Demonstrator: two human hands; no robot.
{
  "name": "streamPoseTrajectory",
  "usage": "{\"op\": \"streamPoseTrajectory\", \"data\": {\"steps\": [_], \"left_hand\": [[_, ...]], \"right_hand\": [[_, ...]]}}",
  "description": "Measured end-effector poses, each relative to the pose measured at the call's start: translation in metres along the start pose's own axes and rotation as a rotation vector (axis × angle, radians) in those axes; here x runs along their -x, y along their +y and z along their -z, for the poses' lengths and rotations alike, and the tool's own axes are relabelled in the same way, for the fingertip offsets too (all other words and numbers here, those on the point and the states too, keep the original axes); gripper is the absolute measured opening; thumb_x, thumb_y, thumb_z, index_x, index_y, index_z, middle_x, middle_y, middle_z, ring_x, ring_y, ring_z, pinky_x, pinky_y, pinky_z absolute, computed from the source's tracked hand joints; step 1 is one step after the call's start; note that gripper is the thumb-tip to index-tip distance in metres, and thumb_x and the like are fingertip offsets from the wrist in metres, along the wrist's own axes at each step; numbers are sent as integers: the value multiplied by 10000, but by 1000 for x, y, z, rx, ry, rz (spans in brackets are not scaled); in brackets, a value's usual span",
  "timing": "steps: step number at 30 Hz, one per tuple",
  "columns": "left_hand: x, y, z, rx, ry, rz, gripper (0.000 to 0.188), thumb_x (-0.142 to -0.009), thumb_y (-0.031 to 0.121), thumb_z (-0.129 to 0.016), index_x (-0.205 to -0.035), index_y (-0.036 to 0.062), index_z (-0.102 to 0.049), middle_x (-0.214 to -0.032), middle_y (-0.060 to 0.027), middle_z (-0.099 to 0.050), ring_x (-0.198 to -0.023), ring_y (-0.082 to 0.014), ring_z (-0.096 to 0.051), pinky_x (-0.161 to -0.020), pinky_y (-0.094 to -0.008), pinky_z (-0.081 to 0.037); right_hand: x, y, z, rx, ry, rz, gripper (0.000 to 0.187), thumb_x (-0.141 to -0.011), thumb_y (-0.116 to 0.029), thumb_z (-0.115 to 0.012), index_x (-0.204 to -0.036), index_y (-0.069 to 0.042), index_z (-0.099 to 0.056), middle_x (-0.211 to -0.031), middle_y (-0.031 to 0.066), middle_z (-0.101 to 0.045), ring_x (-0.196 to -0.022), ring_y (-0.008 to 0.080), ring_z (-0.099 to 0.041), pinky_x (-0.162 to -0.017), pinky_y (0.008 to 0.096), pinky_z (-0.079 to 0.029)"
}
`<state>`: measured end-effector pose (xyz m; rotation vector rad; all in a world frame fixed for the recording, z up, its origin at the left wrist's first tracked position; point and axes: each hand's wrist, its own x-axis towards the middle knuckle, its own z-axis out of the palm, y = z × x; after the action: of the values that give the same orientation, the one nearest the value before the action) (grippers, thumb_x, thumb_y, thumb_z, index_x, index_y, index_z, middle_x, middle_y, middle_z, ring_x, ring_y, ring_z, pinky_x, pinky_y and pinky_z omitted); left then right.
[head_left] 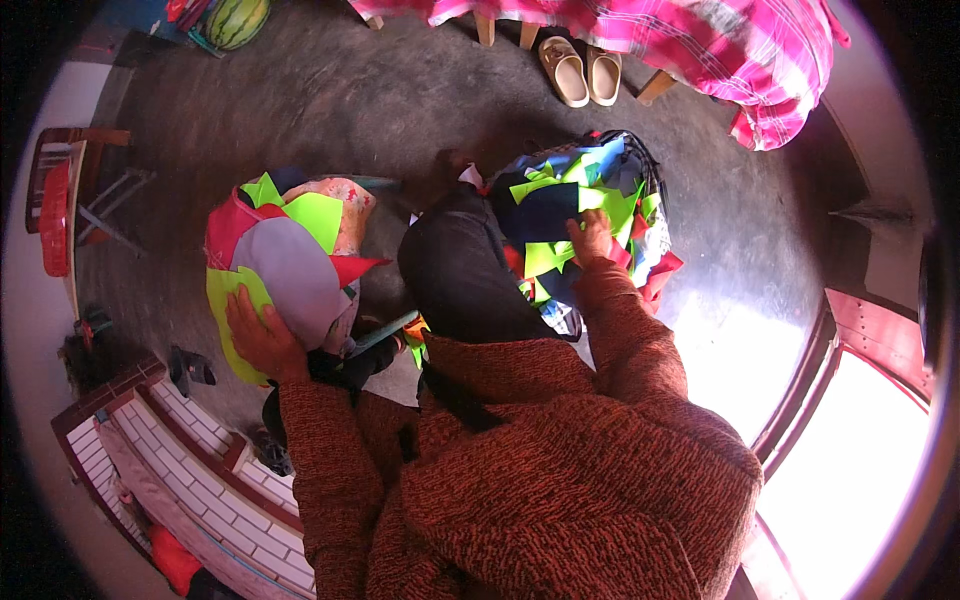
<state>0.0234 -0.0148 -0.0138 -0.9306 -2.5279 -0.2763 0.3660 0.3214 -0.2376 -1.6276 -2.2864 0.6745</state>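
Note:
My left hand point(262, 335) lies flat with its fingers apart on a yellow-green cloth piece point(228, 300). That piece is part of a left-hand heap, with a grey cloth piece point(285, 262), a crimson one point(230, 222) and a bright green one point(317, 218) beside it. On the right, my right hand point(592, 238) rests on a mound of cloth scraps, its fingers stretched out and nothing visibly gripped. A navy scrap point(540, 212) and several neon green scraps point(547, 258) lie around it. A dark bag-like rim point(650, 160) edges this mound.
Between the two heaps is my dark-trousered leg point(460, 265). Beige clogs point(575, 75) stand by a bed or table with a pink checked cover point(690, 40). A watermelon point(236, 22) is at the far left, a folding chair point(95, 200) by the left wall, and a bright doorway point(850, 470) at the right.

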Motion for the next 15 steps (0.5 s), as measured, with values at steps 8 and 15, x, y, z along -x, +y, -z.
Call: {"op": "streamPoseTrajectory", "data": {"steps": [8, 15], "left_hand": [[-2, 3, 4, 12, -5, 8, 450, -901, 342, -373, -1251, 78, -472, -1275, -215, -449, -1167, -396, -420, -942, -482, -328], [-6, 7, 4, 4, 6, 20, 453, -900, 340, -374, -1253, 72, -472, -1280, -212, -447, -1170, -391, -417, -959, -476, -312]], "right_hand": [[-21, 17, 17, 217, -146, -183, 772, -626, -345, -741, -1265, -116, -374, -1257, 118, -425, -1157, 316, -424, -917, 448, -376], [-42, 21, -17, -19, -287, -368, 1022, -590, -377, -774, -1370, -115, -167, -1139, 192, -540, -1023, 368, -547, -832, 446, -452]]}}
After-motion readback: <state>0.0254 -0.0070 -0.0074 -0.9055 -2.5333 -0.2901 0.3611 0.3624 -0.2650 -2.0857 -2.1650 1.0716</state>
